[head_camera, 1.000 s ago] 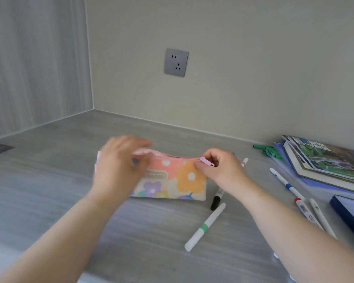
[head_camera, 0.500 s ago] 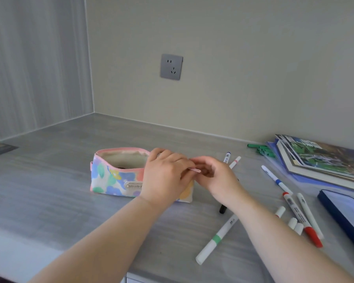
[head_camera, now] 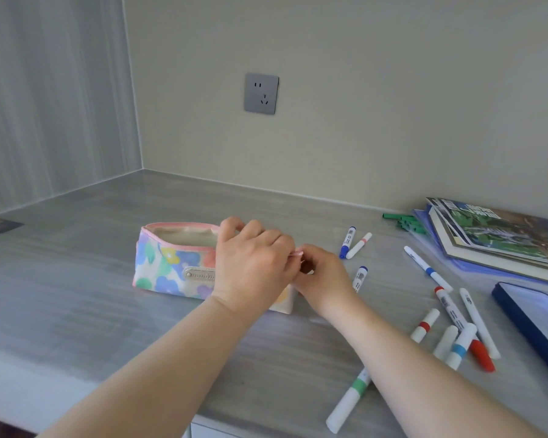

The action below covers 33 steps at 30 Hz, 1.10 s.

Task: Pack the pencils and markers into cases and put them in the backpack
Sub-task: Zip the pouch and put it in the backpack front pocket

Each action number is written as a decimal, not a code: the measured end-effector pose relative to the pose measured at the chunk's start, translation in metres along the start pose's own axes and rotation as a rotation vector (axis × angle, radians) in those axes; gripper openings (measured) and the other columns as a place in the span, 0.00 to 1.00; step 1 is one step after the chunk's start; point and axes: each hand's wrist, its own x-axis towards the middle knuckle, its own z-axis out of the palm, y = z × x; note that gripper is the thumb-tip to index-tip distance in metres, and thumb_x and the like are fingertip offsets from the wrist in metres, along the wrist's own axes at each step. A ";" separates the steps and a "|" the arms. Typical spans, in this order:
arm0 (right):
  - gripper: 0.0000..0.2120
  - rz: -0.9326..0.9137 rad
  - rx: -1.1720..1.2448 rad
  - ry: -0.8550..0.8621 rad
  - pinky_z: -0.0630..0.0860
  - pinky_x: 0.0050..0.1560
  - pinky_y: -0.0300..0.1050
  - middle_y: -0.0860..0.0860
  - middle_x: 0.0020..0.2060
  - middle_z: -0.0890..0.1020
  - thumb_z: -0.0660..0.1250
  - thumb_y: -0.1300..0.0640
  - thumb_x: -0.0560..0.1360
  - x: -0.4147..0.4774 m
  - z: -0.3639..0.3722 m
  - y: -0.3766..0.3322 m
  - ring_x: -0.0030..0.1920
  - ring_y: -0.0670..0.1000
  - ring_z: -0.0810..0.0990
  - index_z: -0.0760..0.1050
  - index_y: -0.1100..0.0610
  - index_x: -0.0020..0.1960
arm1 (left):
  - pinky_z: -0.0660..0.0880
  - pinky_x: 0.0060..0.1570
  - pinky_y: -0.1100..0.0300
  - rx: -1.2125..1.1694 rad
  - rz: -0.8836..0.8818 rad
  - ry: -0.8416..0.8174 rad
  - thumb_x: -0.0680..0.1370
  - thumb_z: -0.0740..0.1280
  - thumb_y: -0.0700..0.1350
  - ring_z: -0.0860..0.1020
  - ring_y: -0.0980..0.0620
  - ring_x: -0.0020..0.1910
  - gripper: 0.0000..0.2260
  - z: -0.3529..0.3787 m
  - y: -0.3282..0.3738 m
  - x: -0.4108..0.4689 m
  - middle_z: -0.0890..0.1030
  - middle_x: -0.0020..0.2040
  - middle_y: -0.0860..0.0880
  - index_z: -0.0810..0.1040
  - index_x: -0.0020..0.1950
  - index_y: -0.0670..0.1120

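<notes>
A floral pencil case with pink trim lies on the grey counter, its top gaping at the left end. My left hand grips the case's right part. My right hand pinches the pink zipper pull at the case's right end. Several white markers lie to the right: a green-banded one near the front edge, a red-capped one, a blue-banded one, and two short ones further back. No backpack is in view.
A stack of books and a blue folder lie at the right against the wall. A dark blue box sits at the right edge. Green clips lie beside the books. A wall socket is above.
The case has gone from zipped shut to open along most of its top. My left hand moved from the case's left end to its right part, meeting my right hand at the pull.
</notes>
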 end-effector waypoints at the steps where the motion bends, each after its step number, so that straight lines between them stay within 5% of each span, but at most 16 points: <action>1: 0.20 0.002 0.022 0.000 0.66 0.27 0.28 0.38 0.20 0.75 0.65 0.65 0.70 0.000 0.000 0.001 0.24 0.40 0.70 0.68 0.46 0.27 | 0.60 0.38 0.58 -0.004 0.019 0.013 0.65 0.65 0.45 0.72 0.48 0.21 0.10 -0.001 -0.001 -0.002 0.74 0.18 0.52 0.74 0.22 0.48; 5: 0.17 0.002 0.078 -0.009 0.67 0.30 0.32 0.34 0.20 0.75 0.66 0.62 0.73 -0.002 0.000 0.004 0.24 0.40 0.71 0.70 0.45 0.30 | 0.61 0.32 0.60 -0.183 -0.005 -0.071 0.67 0.63 0.43 0.73 0.48 0.19 0.11 -0.006 -0.009 -0.018 0.75 0.18 0.51 0.77 0.24 0.46; 9: 0.16 -0.008 0.033 -0.031 0.64 0.31 0.35 0.34 0.21 0.75 0.70 0.59 0.70 -0.004 0.001 0.002 0.24 0.40 0.69 0.69 0.46 0.29 | 0.68 0.32 0.75 -0.699 -0.516 -0.355 0.70 0.69 0.40 0.75 0.62 0.27 0.03 -0.021 -0.015 -0.010 0.78 0.28 0.56 0.83 0.38 0.46; 12: 0.16 -0.020 -0.008 -0.035 0.62 0.29 0.33 0.42 0.22 0.74 0.70 0.58 0.70 -0.006 0.000 0.002 0.25 0.40 0.68 0.68 0.46 0.28 | 0.65 0.23 0.79 -0.788 -0.615 -0.485 0.70 0.70 0.38 0.73 0.67 0.23 0.08 -0.017 -0.024 0.001 0.76 0.29 0.57 0.79 0.34 0.50; 13: 0.17 -0.021 -0.014 -0.035 0.62 0.29 0.33 0.44 0.23 0.72 0.70 0.58 0.70 -0.006 -0.001 0.001 0.25 0.41 0.68 0.68 0.46 0.28 | 0.67 0.24 0.78 -0.798 -0.632 -0.514 0.70 0.70 0.37 0.73 0.66 0.22 0.11 -0.017 -0.026 0.006 0.76 0.29 0.56 0.77 0.31 0.51; 15: 0.17 -0.018 -0.015 -0.034 0.64 0.29 0.32 0.45 0.25 0.69 0.70 0.59 0.70 -0.007 -0.002 -0.001 0.25 0.42 0.67 0.68 0.46 0.28 | 0.76 0.42 0.67 -0.813 -0.683 -0.536 0.69 0.70 0.37 0.77 0.57 0.31 0.14 -0.018 -0.027 0.016 0.76 0.29 0.54 0.74 0.29 0.53; 18: 0.17 -0.004 -0.016 -0.043 0.64 0.30 0.32 0.47 0.26 0.69 0.70 0.61 0.70 -0.005 -0.004 -0.003 0.28 0.44 0.66 0.66 0.49 0.28 | 0.66 0.60 0.54 -0.601 -0.683 -0.490 0.69 0.68 0.38 0.77 0.46 0.46 0.15 -0.014 -0.032 0.020 0.74 0.30 0.59 0.70 0.28 0.53; 22: 0.18 0.069 0.013 -0.049 0.77 0.45 0.57 0.48 0.25 0.70 0.69 0.65 0.70 -0.002 -0.016 0.000 0.31 0.50 0.69 0.66 0.52 0.27 | 0.55 0.48 0.59 -0.414 -0.763 -0.283 0.70 0.67 0.38 0.75 0.48 0.55 0.08 -0.016 -0.068 0.023 0.80 0.39 0.53 0.73 0.34 0.50; 24: 0.18 0.114 0.047 -0.067 0.77 0.48 0.62 0.49 0.26 0.71 0.69 0.66 0.69 -0.001 -0.023 0.004 0.33 0.52 0.71 0.66 0.53 0.27 | 0.56 0.46 0.59 -0.343 -0.857 -0.174 0.71 0.67 0.38 0.74 0.46 0.57 0.06 -0.020 -0.102 0.015 0.82 0.47 0.46 0.78 0.45 0.48; 26: 0.18 0.119 0.048 -0.088 0.76 0.49 0.63 0.51 0.27 0.72 0.69 0.66 0.69 0.000 -0.025 0.006 0.36 0.52 0.72 0.66 0.53 0.28 | 0.63 0.53 0.59 -0.422 -0.964 -0.116 0.67 0.68 0.41 0.75 0.43 0.58 0.06 -0.021 -0.130 0.003 0.79 0.39 0.47 0.77 0.43 0.48; 29: 0.18 0.083 -0.017 -0.089 0.75 0.48 0.59 0.51 0.29 0.72 0.69 0.65 0.70 0.000 -0.022 0.006 0.36 0.51 0.71 0.66 0.52 0.28 | 0.69 0.61 0.51 -0.520 -0.995 -0.089 0.68 0.68 0.39 0.76 0.41 0.50 0.07 -0.017 -0.142 -0.010 0.72 0.32 0.56 0.72 0.37 0.50; 31: 0.18 0.077 -0.033 -0.079 0.74 0.45 0.53 0.50 0.28 0.72 0.69 0.64 0.70 -0.001 -0.022 0.006 0.34 0.48 0.71 0.65 0.52 0.28 | 0.71 0.49 0.65 -0.574 -0.976 -0.076 0.73 0.65 0.36 0.72 0.47 0.47 0.08 -0.014 -0.135 -0.013 0.72 0.36 0.54 0.74 0.49 0.46; 33: 0.16 0.086 -0.026 -0.086 0.71 0.42 0.42 0.47 0.29 0.73 0.68 0.64 0.71 -0.002 -0.024 0.007 0.30 0.40 0.71 0.66 0.51 0.29 | 0.67 0.48 0.68 -0.780 -1.059 -0.131 0.75 0.65 0.41 0.70 0.51 0.51 0.20 -0.016 -0.126 -0.013 0.74 0.48 0.50 0.66 0.66 0.45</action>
